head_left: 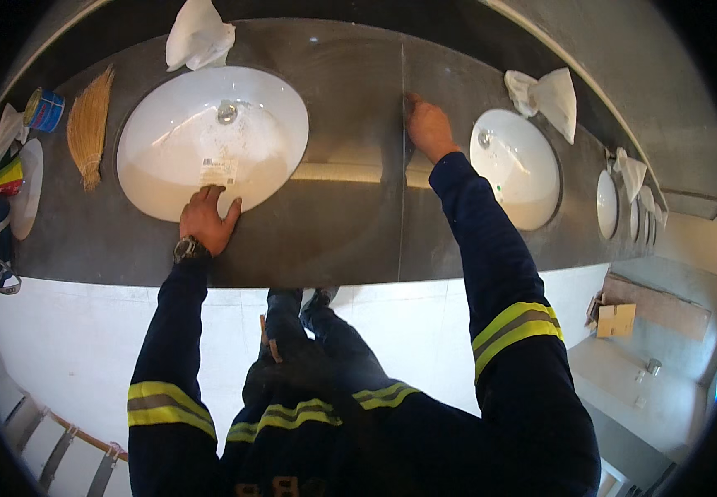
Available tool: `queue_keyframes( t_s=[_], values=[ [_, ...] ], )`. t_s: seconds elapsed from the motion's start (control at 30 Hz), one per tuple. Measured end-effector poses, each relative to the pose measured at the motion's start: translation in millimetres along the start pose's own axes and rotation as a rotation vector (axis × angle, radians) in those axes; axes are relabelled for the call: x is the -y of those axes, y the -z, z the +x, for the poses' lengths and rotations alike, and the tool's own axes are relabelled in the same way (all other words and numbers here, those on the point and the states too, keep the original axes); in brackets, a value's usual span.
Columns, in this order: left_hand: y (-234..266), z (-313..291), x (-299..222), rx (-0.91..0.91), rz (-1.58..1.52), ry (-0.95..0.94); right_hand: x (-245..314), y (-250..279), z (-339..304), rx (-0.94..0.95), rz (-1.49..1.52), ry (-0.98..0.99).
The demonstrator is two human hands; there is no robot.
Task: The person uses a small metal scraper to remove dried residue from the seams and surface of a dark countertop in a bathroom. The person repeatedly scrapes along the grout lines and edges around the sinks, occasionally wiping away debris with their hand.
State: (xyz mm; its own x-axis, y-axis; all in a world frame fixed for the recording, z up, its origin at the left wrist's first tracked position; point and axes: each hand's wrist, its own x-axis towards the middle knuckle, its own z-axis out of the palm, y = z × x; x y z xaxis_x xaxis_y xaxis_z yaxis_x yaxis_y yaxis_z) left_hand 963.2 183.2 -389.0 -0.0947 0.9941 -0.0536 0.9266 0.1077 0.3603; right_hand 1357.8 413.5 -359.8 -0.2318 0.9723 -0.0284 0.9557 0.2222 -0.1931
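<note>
My left hand (pixel 209 220), a watch on its wrist, lies with its fingers apart over the front rim of a white oval sink (pixel 147 157). Inside that basin there is dusty residue and a label near the fingertips. Across the dark grey countertop (pixel 334 224) runs a thin pale seam (pixel 401 182). My right hand (pixel 430 128) is closed at the far part of this seam, fingertips down against the surface. Whatever its fingers pinch, if anything, is hidden. Just right of it sits a second white sink (pixel 532 178).
A straw hand broom (pixel 89 128) and a blue tin (pixel 45 109) lie on the left. White plastic wrapping (pixel 199 35) covers something behind the large sink, likewise wrapping (pixel 553 95) behind the second. More sinks line the right. A cardboard box (pixel 616 320) rests on the floor at right.
</note>
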Motion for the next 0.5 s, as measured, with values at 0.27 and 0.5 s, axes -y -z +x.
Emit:
queue_keyframes(
  t_s=[0.27, 0.5],
  values=[
    [-3, 2, -3, 0.008, -0.007, -0.012, 4, -21, -101, -0.065, 0.047, -0.038],
    [-5, 0, 6, 0.008, 0.035, 0.007, 29, -25, -158, -0.095, 0.199, -0.181]
  ],
)
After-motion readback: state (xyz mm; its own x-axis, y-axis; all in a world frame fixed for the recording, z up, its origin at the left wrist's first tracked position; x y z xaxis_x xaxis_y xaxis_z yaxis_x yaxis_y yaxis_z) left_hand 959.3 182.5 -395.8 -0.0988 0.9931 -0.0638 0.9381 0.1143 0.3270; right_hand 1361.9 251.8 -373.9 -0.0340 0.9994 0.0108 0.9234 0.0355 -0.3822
